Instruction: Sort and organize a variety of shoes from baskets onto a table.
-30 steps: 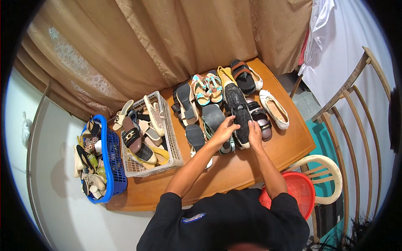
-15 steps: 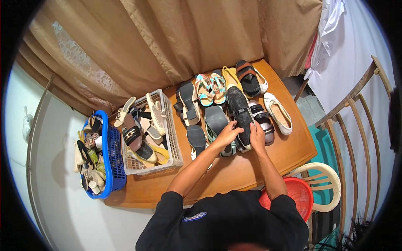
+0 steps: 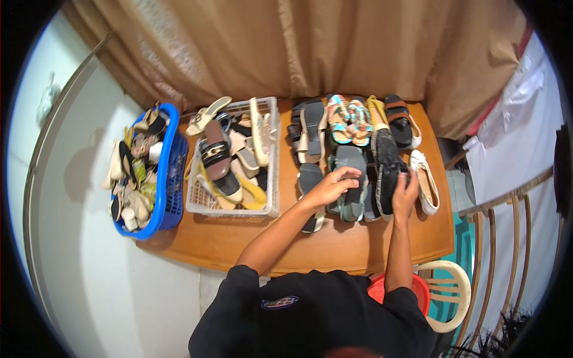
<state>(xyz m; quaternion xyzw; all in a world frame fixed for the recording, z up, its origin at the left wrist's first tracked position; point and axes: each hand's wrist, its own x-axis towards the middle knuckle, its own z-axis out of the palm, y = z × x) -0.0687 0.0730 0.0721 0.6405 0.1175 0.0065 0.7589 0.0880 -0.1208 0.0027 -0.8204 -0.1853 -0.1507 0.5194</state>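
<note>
Pairs of shoes and sandals lie in rows on a wooden table. My left hand point(image 3: 339, 187) hovers over a grey-green sandal point(image 3: 349, 160) with its sole up; its fingers are apart and it holds nothing. My right hand point(image 3: 406, 194) is at the right edge of a long black shoe point(image 3: 387, 161), thumb and fingers apart and slightly blurred. The hand partly covers dark footwear there. Farther right lies a white flat shoe point(image 3: 425, 185). Behind the black shoe are a yellow shoe point(image 3: 376, 111), patterned sandals point(image 3: 350, 121) and a black sandal with brown straps point(image 3: 399, 116).
On the left, a white plastic crate point(image 3: 273, 179) and a blue basket point(image 3: 156, 218) hold heaped footwear. The wooden table point(image 3: 262, 241) ends in a curved near edge. A red basket point(image 3: 421, 292) and a cream chair point(image 3: 456, 286) stand at the near right. Brown curtains point(image 3: 334, 48) hang behind.
The view has shifted, so the table things appear farther right. My left hand has come off the black shoe, and my right hand has spread away from the left.
</note>
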